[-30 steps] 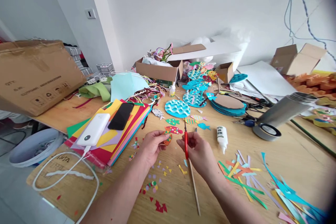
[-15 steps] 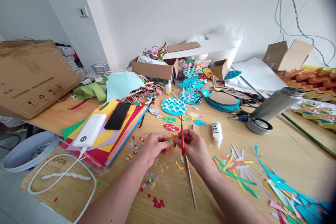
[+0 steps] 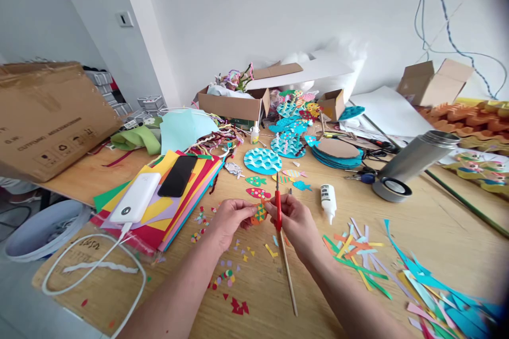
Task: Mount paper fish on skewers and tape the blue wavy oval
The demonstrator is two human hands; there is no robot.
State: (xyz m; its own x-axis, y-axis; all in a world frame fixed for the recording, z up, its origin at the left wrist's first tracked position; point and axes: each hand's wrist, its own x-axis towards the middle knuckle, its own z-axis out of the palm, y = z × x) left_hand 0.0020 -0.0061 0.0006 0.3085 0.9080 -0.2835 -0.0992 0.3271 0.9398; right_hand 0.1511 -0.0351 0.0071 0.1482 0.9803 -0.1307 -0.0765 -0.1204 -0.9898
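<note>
My left hand (image 3: 235, 221) pinches a small orange paper fish (image 3: 260, 214) with green and yellow triangles on it. My right hand (image 3: 293, 216) is closed round red-handled scissors (image 3: 278, 205), their blades pointing away from me. Its fingertips touch the fish's right end. Below that hand a thin wooden stick (image 3: 289, 275) lies on the table. Just beyond my hands are a red dotted paper fish (image 3: 257, 192), a green paper fish (image 3: 255, 181) and a blue paper fish (image 3: 303, 186). Tiny paper triangles and dots (image 3: 227, 277) are scattered near my left forearm.
Colored paper sheets (image 3: 175, 222) at left carry a phone (image 3: 177, 176) and a white power bank (image 3: 135, 197). A glue bottle (image 3: 328, 203), paper strips (image 3: 358, 254) and a steel flask (image 3: 417, 156) stand or lie at right. Behind is a blue wavy disc (image 3: 262, 161).
The orange fish has been turned, so more of its triangle-patterned face shows between my hands. My right hand has shifted slightly, carrying the scissors with it.
</note>
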